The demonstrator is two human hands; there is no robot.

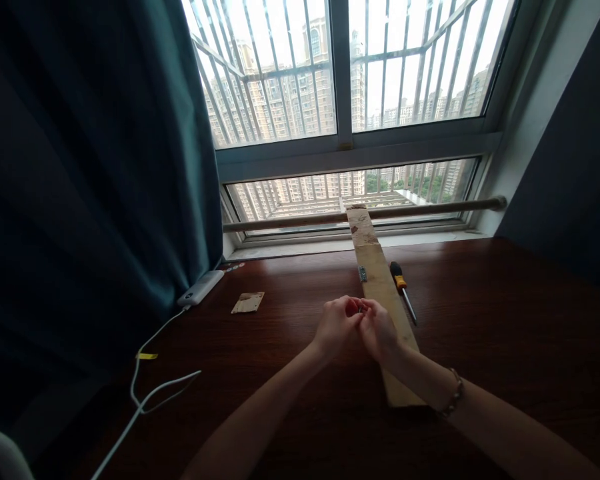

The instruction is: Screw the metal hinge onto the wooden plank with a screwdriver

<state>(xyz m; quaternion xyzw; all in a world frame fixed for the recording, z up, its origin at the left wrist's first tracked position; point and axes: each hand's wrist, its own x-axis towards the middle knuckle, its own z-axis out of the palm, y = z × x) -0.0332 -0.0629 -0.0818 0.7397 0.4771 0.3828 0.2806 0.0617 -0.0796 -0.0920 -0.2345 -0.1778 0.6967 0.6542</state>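
My left hand (336,325) and my right hand (379,331) meet over the left edge of a long wooden board (383,280), fingertips pinched together. Between them shows a bit of something small and dark, too little to name. A small metal hinge (363,274) sits at the board's left edge, just beyond my hands. To the right of the board lies a screwdriver (403,290) with a black and yellow handle, its tip toward me. The board runs away from me, its far end near the window rail.
On the left of the dark wooden table (280,400) lie a small flat square piece (248,303) and a white power strip (201,288) with a white cable (136,387). A blue curtain (180,167) hangs at left. A horizontal rail (430,208) crosses before the window.
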